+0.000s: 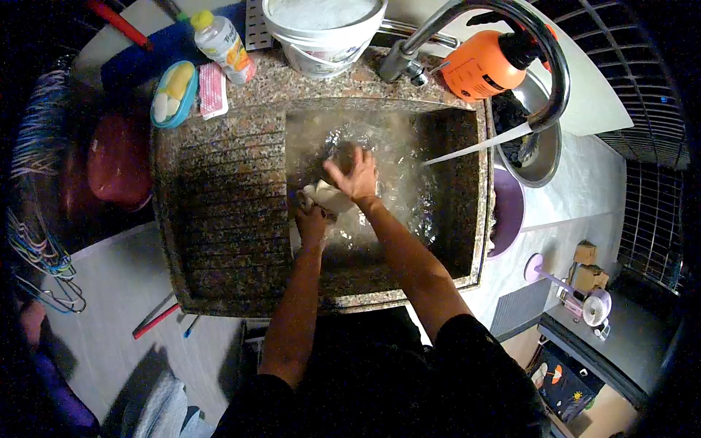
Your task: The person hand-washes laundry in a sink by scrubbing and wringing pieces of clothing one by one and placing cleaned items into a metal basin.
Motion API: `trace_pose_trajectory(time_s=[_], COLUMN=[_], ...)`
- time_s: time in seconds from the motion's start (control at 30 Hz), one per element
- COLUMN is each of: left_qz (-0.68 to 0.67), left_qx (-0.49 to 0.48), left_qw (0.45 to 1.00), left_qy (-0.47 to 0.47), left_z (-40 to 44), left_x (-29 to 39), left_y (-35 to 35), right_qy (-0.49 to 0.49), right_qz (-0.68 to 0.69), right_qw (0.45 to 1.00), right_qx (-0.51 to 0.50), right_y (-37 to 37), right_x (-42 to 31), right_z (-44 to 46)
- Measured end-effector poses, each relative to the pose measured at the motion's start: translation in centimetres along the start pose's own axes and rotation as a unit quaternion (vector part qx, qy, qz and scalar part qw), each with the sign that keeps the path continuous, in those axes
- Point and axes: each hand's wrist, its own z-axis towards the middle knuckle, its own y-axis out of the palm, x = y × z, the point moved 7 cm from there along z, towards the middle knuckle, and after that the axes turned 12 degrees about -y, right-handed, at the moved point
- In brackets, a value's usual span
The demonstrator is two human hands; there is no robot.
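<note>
In the stone sink basin (458, 241), filled with murky water, my left hand (314, 221) grips a bunched, wet off-white cloth (332, 197) at its lower left side. My right hand (358, 177) is over the upper right edge of the cloth, its fingers spread and slightly blurred. Part of the cloth is hidden beneath that hand. A dark brownish patch shows beside the right fingers; I cannot tell what it is. From the curved metal faucet (561, 80), a stream of water (478, 145) runs into the basin on the right.
Left of the basin lies a ribbed stone washboard slope (230, 204). Along the back ledge stand a soap dish (174, 95), a pink-and-white packet (212, 89), a plastic bottle (223, 47), a white bucket (325, 44) and an orange spray bottle (482, 66). A metal bowl (548, 160) and purple basin (510, 212) sit rightward.
</note>
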Motion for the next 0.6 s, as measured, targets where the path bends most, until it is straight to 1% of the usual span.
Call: trace_pose_trajectory(time_s=[0.1,0.13,0.17,0.2,0.23,0.27,0.3,0.33,0.37,0.4,0.43,0.47,0.53,0.6], left_qz=[0.093,0.075,0.035,-0.071,-0.175,-0.279,-0.371,-0.377,-0.383,-0.390,-0.403,-0.417,-0.448,-0.476], left_qx=[0.046,0.014,-0.041,-0.132,-0.221,-0.308,-0.383,-0.384,-0.384,-0.384,-0.397,-0.416,-0.462,-0.510], left_qw=[0.990,0.990,0.989,0.984,0.958,0.909,0.845,0.840,0.835,0.829,0.814,0.797,0.753,0.704], left_qy=[0.093,0.117,0.138,0.096,0.051,0.010,-0.045,-0.068,-0.091,-0.114,-0.132,-0.134,-0.138,-0.133], left_z=[5.5,8.6,12.1,12.9,13.5,13.2,12.9,9.3,5.2,0.8,-1.2,-1.6,-2.4,-3.0], left_x=[-5.3,-8.4,-12.0,-12.2,-12.2,-12.4,-12.7,-9.1,-5.0,-0.6,1.8,2.4,3.5,4.3], left_y=[0.2,0.9,1.7,2.2,2.9,3.6,4.3,3.6,2.9,2.1,2.1,2.0,1.8,1.3], right_qy=[-0.098,-0.100,-0.062,-0.023,0.015,0.002,-0.013,-0.090,-0.165,-0.111,-0.124,-0.138,-0.280,-0.278], right_qz=[-0.119,-0.075,-0.065,-0.055,-0.045,-0.009,0.028,0.101,0.173,0.311,0.334,0.355,0.265,0.202], right_qw=[0.980,0.984,0.982,0.977,0.970,0.979,0.985,0.987,0.971,0.941,0.933,0.924,0.923,0.939], right_qx=[-0.128,-0.128,-0.166,-0.203,-0.240,-0.205,-0.171,-0.087,-0.003,-0.078,-0.046,-0.015,-0.015,-0.017], right_y=[3.7,5.5,8.3,9.5,10.7,10.9,8.7,8.2,7.3,6.6,3.9,1.1,0.1,-0.1], right_x=[0.3,1.8,4.4,5.1,5.8,5.7,3.2,2.1,1.0,-0.9,-3.7,-6.6,-9.8,-11.4], right_z=[-2.3,-2.2,-1.8,-1.2,-1.1,-1.7,-2.0,-2.1,-2.7,-3.2,-4.6,-6.0,-8.1,-9.8])
